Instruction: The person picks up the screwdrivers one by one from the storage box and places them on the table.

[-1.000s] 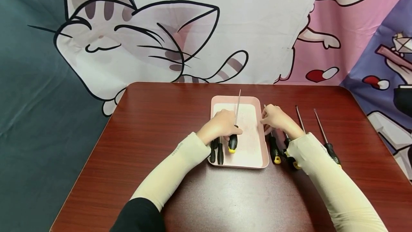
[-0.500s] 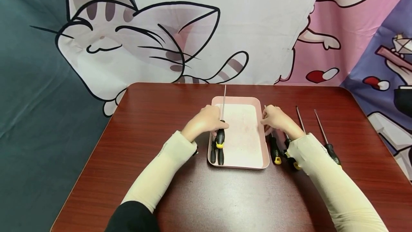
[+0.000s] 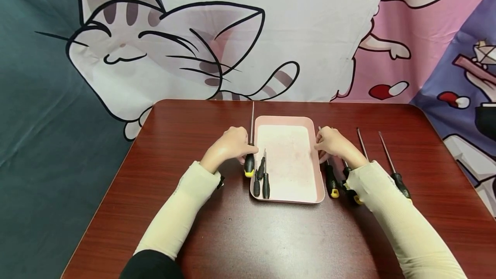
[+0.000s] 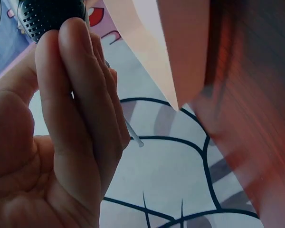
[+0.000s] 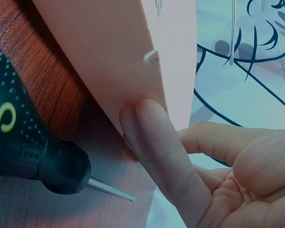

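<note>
My left hand [image 3: 230, 143] grips a long screwdriver [image 3: 249, 166] by its black, yellow-ended handle, blade upward in the head view. It is at the left edge of a pink tray [image 3: 284, 120] with a white inside. In the left wrist view the fingers lie along the dotted handle [image 4: 52, 19]. At the tray's right side, my right hand [image 3: 334, 142] pinches the rim; the right wrist view has two fingers on the outer wall [image 5: 109, 71] and the thumb behind it. Small black screwdrivers [image 3: 266, 186] lie inside the tray's left side.
Right of the tray, several larger black-and-yellow screwdrivers lie on the dark red wooden table [image 3: 279, 240]: one beside the rim [image 3: 331, 180], another at the far right [image 3: 399, 184], others partly under the right forearm. A cartoon cat cloth [image 3: 174, 55] hangs behind the table.
My left hand has moved left with the screwdriver, from over the tray's middle to its left edge, uncovering the small screwdrivers. The right hand has stayed at the tray's right rim.
</note>
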`<state>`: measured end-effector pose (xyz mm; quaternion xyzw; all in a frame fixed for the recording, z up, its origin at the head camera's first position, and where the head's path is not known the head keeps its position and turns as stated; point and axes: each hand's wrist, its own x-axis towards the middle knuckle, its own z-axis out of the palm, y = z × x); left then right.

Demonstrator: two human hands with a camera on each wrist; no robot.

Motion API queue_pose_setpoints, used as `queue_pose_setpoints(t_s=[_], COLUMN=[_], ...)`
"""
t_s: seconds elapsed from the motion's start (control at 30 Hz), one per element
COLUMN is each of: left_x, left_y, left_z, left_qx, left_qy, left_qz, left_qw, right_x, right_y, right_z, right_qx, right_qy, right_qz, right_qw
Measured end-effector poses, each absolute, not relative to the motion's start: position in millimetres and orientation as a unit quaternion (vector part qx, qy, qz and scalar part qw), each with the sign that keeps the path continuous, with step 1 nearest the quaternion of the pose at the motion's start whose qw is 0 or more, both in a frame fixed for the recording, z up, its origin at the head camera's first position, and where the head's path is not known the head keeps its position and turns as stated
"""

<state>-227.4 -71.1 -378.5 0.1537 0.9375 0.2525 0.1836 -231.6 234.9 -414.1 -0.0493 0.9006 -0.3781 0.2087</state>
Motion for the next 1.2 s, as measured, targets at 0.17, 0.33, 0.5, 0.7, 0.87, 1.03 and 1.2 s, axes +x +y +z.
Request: queue_pose_setpoints(t_s=[0.17,0.33,0.5,0.7,0.87,1.03,1.2], left_x=[-227,-227,-225,-225,-225,-225,-224], left_y=[-84,-93,-96,-97,-97,-97,-97], left_z=[-382,-387,-397,-409,-418,-426,-430], left_qx=[0.141,0.135,0.142,0.139,0.131,0.124,0.121], left_qy=[0.937,0.940,0.941,0.939,0.940,0.941,0.940], left_qz=[0.261,0.246,0.235,0.230,0.222,0.217,0.219], left_qw=[0.186,0.191,0.196,0.212,0.222,0.227,0.231], right_x=[-231,-230,-230,-229,-230,-230,-231], right_y=[235,235,236,237,237,236,237], right_z=[-412,-411,-412,-410,-412,-414,-416], right_qx=[-0.062,-0.054,-0.059,-0.068,-0.058,-0.057,-0.057], right_qy=[0.907,0.897,0.896,0.896,0.901,0.905,0.909], right_qz=[-0.365,-0.387,-0.389,-0.391,-0.382,-0.372,-0.364], right_qw=[0.199,0.207,0.203,0.198,0.199,0.197,0.195])
